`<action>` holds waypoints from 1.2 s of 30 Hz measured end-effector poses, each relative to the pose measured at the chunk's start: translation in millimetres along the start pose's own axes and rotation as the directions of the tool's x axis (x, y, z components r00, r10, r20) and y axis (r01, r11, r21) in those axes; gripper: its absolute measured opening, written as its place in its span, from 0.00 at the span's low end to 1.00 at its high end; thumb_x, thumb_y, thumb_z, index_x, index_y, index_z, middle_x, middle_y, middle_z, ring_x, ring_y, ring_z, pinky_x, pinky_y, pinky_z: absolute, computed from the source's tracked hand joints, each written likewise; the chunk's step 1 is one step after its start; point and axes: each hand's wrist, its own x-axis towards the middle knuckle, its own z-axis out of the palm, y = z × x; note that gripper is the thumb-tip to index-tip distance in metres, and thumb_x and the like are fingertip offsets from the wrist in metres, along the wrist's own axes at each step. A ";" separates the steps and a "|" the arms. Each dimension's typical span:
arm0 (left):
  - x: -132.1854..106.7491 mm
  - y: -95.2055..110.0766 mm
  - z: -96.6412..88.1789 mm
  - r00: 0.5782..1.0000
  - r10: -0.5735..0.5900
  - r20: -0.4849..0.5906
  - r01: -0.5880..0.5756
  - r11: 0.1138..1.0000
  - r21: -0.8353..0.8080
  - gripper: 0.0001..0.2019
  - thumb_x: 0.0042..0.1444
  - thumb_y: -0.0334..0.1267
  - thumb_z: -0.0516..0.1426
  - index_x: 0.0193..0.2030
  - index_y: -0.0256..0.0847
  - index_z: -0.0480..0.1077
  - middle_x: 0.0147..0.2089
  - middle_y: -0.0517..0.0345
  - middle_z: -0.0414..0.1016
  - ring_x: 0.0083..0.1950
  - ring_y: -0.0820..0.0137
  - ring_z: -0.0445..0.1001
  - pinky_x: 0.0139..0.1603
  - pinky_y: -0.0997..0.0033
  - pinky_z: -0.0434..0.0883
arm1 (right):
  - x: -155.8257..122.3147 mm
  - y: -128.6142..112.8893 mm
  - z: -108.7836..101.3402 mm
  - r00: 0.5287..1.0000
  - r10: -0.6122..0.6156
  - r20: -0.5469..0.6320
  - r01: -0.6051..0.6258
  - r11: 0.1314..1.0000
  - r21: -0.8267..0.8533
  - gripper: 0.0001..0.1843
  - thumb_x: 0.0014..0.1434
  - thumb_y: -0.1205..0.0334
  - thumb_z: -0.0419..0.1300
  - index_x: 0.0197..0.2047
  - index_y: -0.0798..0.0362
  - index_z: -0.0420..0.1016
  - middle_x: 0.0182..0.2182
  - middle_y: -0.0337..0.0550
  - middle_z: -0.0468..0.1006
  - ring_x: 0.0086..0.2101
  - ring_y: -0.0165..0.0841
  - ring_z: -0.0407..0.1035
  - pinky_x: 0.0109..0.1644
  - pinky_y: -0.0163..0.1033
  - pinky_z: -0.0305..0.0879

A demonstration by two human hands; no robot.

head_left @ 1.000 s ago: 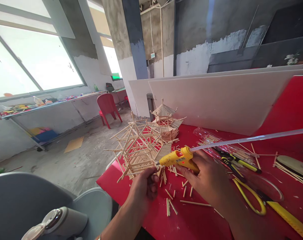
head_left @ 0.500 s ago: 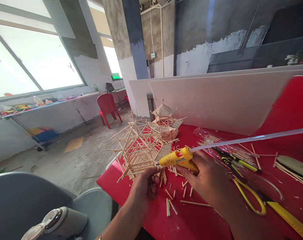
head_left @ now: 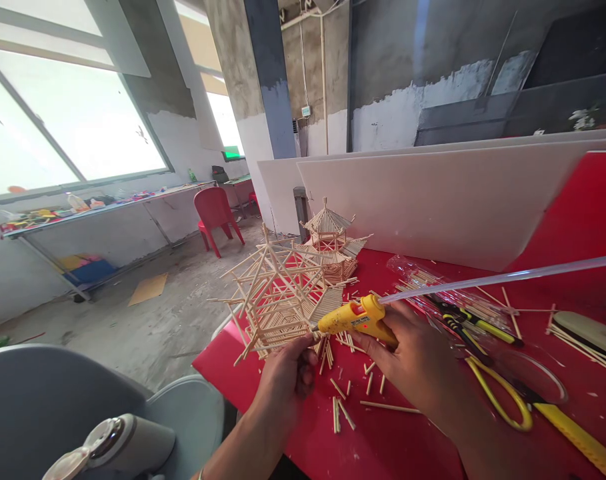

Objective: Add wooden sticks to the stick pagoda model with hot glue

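My right hand [head_left: 417, 360] is closed round a yellow glue gun [head_left: 350, 319] with a long clear glue stick [head_left: 507, 275] running out of its back to the right. The gun's nozzle touches the lower right edge of a wooden stick frame [head_left: 275, 300], a roof-like lattice tilted on its side at the red table's [head_left: 383, 440] left edge. My left hand [head_left: 285, 377] pinches the bottom of that frame, fingers closed on its sticks.
A finished stick pavilion model [head_left: 330, 240] stands behind the frame. Loose sticks [head_left: 343, 407] litter the table. Yellow scissors [head_left: 503, 393], a yellow-black cutter [head_left: 463, 320] and a bag of sticks [head_left: 433, 280] lie to the right. White boards [head_left: 433, 207] stand behind. A grey chair [head_left: 57, 400] is lower left.
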 end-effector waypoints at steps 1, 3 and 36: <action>0.2 -0.2 -0.1 1.000 0.008 0.004 -0.008 1.000 0.003 0.07 0.47 0.37 0.61 0.29 0.37 0.68 0.16 0.66 0.65 0.12 0.82 0.53 0.14 0.80 0.47 | 0.0 -0.2 -0.1 1.000 0.004 0.000 -0.004 1.000 0.000 0.13 0.59 0.49 0.60 0.42 0.49 0.72 0.37 0.42 0.76 0.31 0.35 0.73 0.30 0.37 0.63; 0.6 -0.4 -0.2 1.000 0.019 0.003 -0.019 1.000 0.009 0.07 0.47 0.37 0.62 0.28 0.37 0.68 0.16 0.66 0.65 0.12 0.82 0.53 0.14 0.80 0.47 | 0.1 -0.5 -0.4 1.000 0.008 0.002 -0.008 1.000 0.002 0.13 0.59 0.50 0.60 0.42 0.49 0.72 0.37 0.41 0.75 0.31 0.35 0.73 0.30 0.37 0.63; -1.3 1.5 0.1 1.000 -0.008 -0.017 0.008 0.999 0.032 0.06 0.48 0.37 0.59 0.30 0.36 0.70 0.15 0.65 0.66 0.11 0.81 0.54 0.14 0.80 0.47 | 0.1 -1.4 -2.4 1.000 0.006 -0.015 -0.006 1.000 0.003 0.13 0.59 0.50 0.61 0.43 0.49 0.72 0.37 0.40 0.75 0.32 0.35 0.73 0.31 0.37 0.62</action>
